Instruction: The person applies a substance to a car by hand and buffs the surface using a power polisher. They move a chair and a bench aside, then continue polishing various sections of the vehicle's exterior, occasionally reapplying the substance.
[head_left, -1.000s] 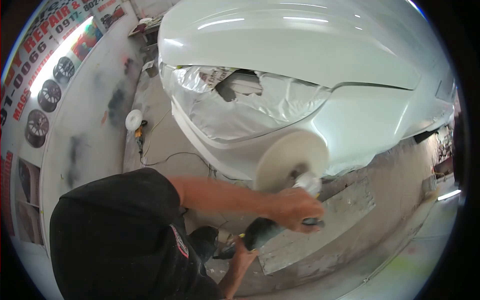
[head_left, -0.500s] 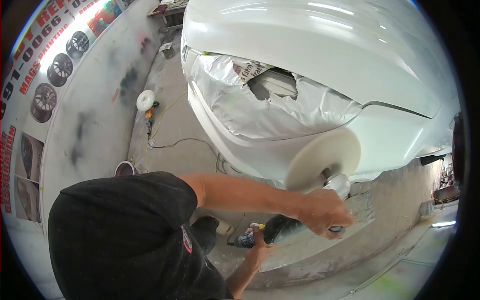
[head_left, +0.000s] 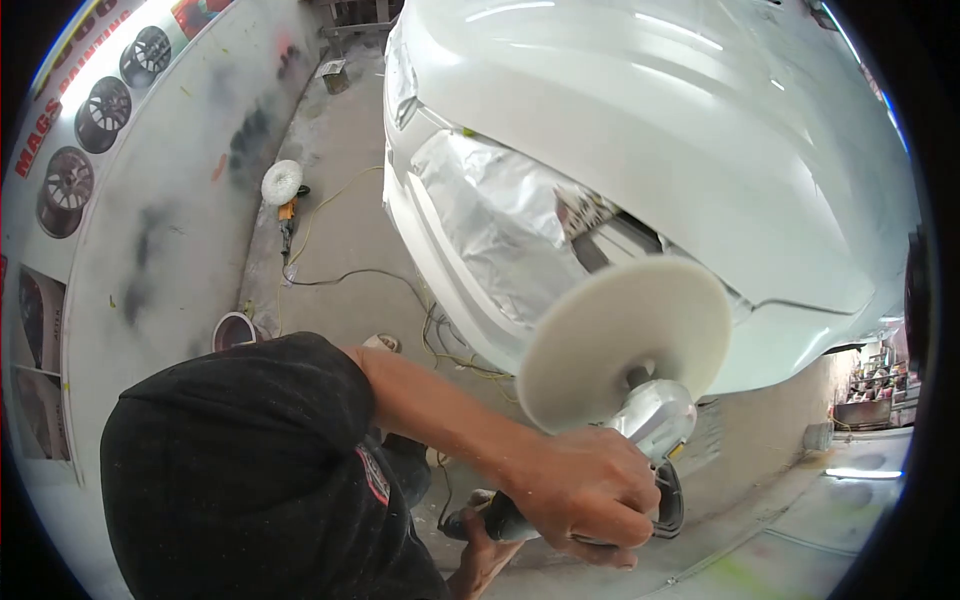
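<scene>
A polisher (head_left: 650, 420) with a wide cream-coloured disc pad (head_left: 625, 345) is held in both hands. My left hand (head_left: 585, 495) is closed round the handle near the polisher's head. Further back, my right hand (head_left: 483, 550) is wrapped round the dark rear body, its fingers partly hidden by the left arm. The pad's face is turned toward the white car (head_left: 620, 110) and overlaps its front corner in this view. Torn silver masking film (head_left: 480, 215) covers the headlight area, with printed paper showing at the tear.
On the floor to the left lies another polisher (head_left: 288, 210) with a fluffy white pad (head_left: 282, 183). Cords (head_left: 370, 273) run across the floor toward the car. A bucket (head_left: 235, 330) stands by the paint-marked wall (head_left: 170, 200). Shelves with small items (head_left: 875, 385) are at the far right.
The polisher has come back from the car's corner toward me, and its pad now looks sharp rather than blurred. Both hands have moved left and down in view with it.
</scene>
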